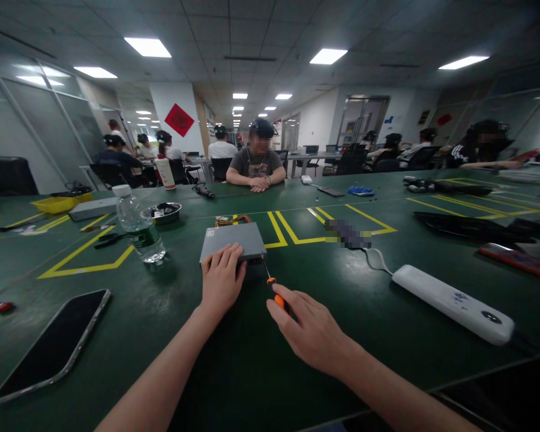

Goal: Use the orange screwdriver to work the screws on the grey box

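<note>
A grey metal computer power supply (247, 234) lies on the green table, with a bundle of coloured wires (231, 221) at its far side. My left hand (222, 273) holds it down, fingers across the top and thumb at the near edge. In my right hand (308, 324) is a screwdriver (279, 299) with an orange and dark handle, gripped between thumb and fingers. The screwdriver's thin shaft points up and away, its tip at the near right corner of the power supply. Whether the tip sits in a screw is too small to tell.
A water bottle (139, 225) and a metal bowl (173, 212) stand to the left, behind a phone (54, 345). A white power strip (450, 303) lies on the right. Across the table sits a person (256, 159). Yellow tape (315, 241) marks the tabletop.
</note>
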A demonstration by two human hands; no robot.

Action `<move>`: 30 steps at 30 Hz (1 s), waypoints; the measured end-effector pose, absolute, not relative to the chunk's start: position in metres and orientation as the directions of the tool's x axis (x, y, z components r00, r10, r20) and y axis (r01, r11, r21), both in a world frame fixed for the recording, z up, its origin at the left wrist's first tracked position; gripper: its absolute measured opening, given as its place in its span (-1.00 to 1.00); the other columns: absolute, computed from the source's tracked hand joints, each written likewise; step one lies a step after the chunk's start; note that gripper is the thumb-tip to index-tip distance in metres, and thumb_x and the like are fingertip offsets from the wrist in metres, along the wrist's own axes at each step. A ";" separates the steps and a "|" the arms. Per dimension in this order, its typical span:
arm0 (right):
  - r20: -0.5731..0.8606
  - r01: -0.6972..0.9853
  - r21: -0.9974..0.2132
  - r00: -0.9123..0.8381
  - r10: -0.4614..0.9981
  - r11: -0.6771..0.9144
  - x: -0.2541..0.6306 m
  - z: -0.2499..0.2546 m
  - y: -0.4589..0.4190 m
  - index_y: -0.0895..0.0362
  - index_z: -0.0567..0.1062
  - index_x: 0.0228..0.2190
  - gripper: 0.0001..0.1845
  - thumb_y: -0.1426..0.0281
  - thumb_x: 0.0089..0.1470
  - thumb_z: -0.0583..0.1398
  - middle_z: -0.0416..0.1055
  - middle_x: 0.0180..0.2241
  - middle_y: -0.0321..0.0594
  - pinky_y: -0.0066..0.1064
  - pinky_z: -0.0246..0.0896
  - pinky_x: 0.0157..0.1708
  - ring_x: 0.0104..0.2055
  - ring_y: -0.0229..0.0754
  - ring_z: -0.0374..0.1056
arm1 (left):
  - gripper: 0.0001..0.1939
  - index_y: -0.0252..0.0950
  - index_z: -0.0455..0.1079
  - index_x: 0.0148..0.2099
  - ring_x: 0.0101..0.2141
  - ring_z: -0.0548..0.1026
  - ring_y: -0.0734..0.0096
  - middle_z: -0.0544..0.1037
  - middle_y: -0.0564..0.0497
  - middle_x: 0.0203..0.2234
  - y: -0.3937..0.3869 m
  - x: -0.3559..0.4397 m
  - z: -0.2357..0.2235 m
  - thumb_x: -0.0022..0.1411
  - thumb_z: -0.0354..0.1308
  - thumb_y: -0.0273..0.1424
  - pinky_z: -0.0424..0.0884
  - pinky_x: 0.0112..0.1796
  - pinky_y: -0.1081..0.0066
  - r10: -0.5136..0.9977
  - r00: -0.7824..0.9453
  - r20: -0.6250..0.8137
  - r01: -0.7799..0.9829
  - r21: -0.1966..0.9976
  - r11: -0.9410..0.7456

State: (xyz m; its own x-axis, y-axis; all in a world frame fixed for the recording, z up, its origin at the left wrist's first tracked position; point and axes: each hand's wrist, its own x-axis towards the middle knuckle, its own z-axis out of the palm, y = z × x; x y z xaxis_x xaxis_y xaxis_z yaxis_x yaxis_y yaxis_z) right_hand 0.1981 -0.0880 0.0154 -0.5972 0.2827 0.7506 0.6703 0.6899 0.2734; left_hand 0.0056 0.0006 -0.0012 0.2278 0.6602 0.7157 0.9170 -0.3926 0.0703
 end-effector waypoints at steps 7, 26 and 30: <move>0.836 0.717 0.215 -0.486 0.255 0.663 0.206 0.014 -0.076 0.21 0.29 -0.22 -0.86 0.41 0.18 0.09 0.43 -0.30 0.00 -0.33 0.36 -0.35 -0.30 -0.15 0.41 | -0.66 -0.22 0.25 0.07 0.04 0.31 0.17 0.41 -0.10 0.02 0.002 0.004 -0.004 0.25 -0.05 -0.39 0.11 -0.03 0.13 0.634 0.240 0.735 0.905 0.068 -0.421; 0.798 0.700 0.205 -0.524 0.297 0.684 0.203 0.007 -0.079 0.19 0.33 -0.26 -0.88 0.41 0.14 0.10 0.38 -0.22 0.06 -0.27 0.37 -0.29 -0.20 -0.08 0.39 | -0.64 -0.23 0.23 0.08 0.06 0.28 0.19 0.39 -0.07 0.04 0.002 0.001 -0.004 0.21 -0.04 -0.41 0.08 0.00 0.15 0.653 0.256 0.713 0.896 0.079 -0.438; 0.782 0.644 0.195 -0.557 0.280 0.739 0.204 0.000 -0.077 0.22 0.28 -0.17 -0.78 0.59 0.10 0.05 0.35 -0.16 0.08 -0.28 0.37 -0.26 -0.16 -0.10 0.38 | -0.63 -0.23 0.23 0.08 0.06 0.28 0.18 0.39 -0.09 0.04 0.002 0.001 -0.004 0.21 -0.02 -0.41 0.08 0.00 0.14 0.649 0.255 0.716 0.892 0.085 -0.444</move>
